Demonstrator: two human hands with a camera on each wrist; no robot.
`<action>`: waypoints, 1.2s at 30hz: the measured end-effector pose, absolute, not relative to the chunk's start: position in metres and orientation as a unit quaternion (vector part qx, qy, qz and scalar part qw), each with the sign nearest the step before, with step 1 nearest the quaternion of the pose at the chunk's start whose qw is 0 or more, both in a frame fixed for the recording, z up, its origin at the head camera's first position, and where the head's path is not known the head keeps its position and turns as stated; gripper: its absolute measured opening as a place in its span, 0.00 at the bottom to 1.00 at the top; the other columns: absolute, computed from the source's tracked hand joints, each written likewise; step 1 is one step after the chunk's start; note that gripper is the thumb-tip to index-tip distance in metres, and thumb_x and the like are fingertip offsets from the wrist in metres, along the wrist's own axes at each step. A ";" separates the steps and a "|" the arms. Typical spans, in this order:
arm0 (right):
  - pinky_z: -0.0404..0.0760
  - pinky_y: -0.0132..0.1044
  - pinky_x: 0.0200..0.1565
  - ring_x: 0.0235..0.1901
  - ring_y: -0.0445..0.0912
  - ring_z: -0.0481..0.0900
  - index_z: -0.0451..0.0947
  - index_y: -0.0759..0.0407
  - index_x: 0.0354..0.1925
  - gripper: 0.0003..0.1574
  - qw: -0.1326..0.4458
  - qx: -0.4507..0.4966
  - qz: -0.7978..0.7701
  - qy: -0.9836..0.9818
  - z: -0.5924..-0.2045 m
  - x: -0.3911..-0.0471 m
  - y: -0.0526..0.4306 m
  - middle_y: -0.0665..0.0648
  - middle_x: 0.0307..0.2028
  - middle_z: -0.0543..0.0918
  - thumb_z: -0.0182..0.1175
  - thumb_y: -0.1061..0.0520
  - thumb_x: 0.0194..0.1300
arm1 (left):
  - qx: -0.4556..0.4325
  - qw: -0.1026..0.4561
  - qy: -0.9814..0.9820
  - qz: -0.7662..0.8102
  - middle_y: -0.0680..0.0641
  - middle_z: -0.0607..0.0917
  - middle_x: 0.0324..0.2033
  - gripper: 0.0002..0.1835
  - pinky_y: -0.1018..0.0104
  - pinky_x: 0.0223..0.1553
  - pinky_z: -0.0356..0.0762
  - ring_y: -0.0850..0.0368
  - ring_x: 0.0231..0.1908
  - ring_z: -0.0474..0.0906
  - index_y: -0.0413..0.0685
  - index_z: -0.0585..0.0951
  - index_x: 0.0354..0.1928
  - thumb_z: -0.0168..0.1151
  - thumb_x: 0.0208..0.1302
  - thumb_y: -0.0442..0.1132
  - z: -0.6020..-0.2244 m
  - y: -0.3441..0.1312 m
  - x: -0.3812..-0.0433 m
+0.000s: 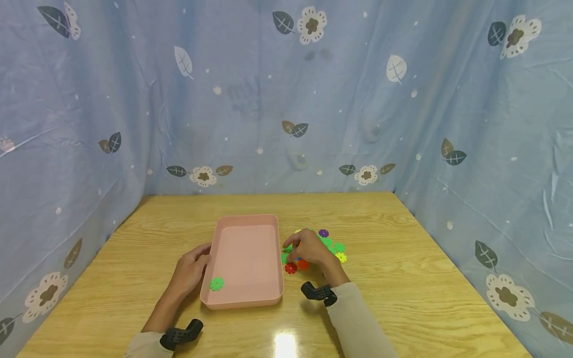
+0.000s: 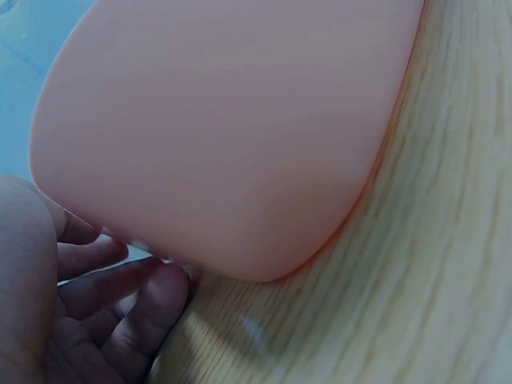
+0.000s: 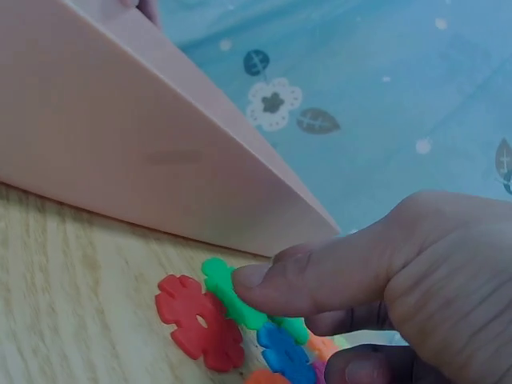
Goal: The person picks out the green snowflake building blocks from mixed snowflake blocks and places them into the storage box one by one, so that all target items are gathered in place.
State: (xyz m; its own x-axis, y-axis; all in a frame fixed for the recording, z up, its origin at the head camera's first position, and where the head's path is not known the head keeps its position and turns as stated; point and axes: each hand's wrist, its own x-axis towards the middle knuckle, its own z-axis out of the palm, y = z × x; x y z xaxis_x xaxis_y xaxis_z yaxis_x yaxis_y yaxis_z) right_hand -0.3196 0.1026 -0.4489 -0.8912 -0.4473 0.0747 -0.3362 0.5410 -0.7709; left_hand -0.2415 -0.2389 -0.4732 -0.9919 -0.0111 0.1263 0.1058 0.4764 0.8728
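A pink plastic box (image 1: 243, 301) stands on the table with a green flower-shaped plastic piece (image 1: 217, 284) in its near left corner. My left hand (image 1: 190, 268) holds the box's left side, fingertips at the rim; in the left wrist view its curled fingers (image 2: 120, 308) meet the wall. To the box's right, my right hand (image 1: 309, 246) reaches into a pile of flower pieces. Its thumb (image 3: 300, 280) overlaps a green piece (image 3: 228, 296) in the right wrist view, while thumb and forefinger look apart from above. A red piece (image 3: 196, 320) and a blue piece (image 3: 284, 352) lie close by.
Around the right hand lie more pieces, among them a purple piece (image 1: 324, 232), a yellow piece (image 1: 341, 257) and an orange-red piece (image 1: 303, 264). The hand hides part of the pile. A patterned blue curtain (image 1: 268, 99) encloses the wooden table (image 1: 394, 288) at the back and sides.
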 end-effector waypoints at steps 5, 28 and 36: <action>0.74 0.34 0.24 0.22 0.42 0.72 0.91 0.57 0.37 0.15 0.077 -0.209 -0.397 0.890 -0.450 -0.318 0.099 0.51 0.21 0.81 0.78 0.65 0.48 | -0.028 0.056 -0.857 -0.512 0.34 0.74 0.67 0.26 0.43 0.65 0.72 0.36 0.65 0.73 0.38 0.67 0.74 0.44 0.80 0.41 -0.473 -0.239 -0.241; 0.76 0.35 0.28 0.22 0.43 0.74 0.81 0.60 0.29 0.12 0.082 -0.221 -0.439 0.867 -0.452 -0.319 0.102 0.51 0.22 0.80 0.75 0.68 0.48 | -0.029 0.059 -0.853 -0.517 0.34 0.76 0.65 0.25 0.50 0.59 0.78 0.39 0.62 0.76 0.38 0.68 0.73 0.45 0.79 0.40 -0.475 -0.239 -0.243; 0.76 0.35 0.24 0.21 0.52 0.77 0.82 0.65 0.32 0.06 0.082 -0.222 -0.498 0.834 -0.447 -0.320 0.107 0.53 0.21 0.80 0.69 0.68 0.54 | -0.031 0.061 -0.854 -0.516 0.33 0.76 0.65 0.26 0.47 0.61 0.77 0.38 0.63 0.75 0.37 0.67 0.73 0.44 0.79 0.40 -0.474 -0.240 -0.242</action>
State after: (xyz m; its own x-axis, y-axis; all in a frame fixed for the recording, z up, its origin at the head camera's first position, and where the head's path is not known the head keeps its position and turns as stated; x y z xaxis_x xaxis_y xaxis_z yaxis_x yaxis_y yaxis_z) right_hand -0.3199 0.1068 -0.4472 -0.8879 -0.4521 0.0851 -0.2892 0.4045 -0.8676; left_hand -0.2423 -0.2401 -0.4741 -0.9906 -0.0096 0.1367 0.1165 0.4660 0.8771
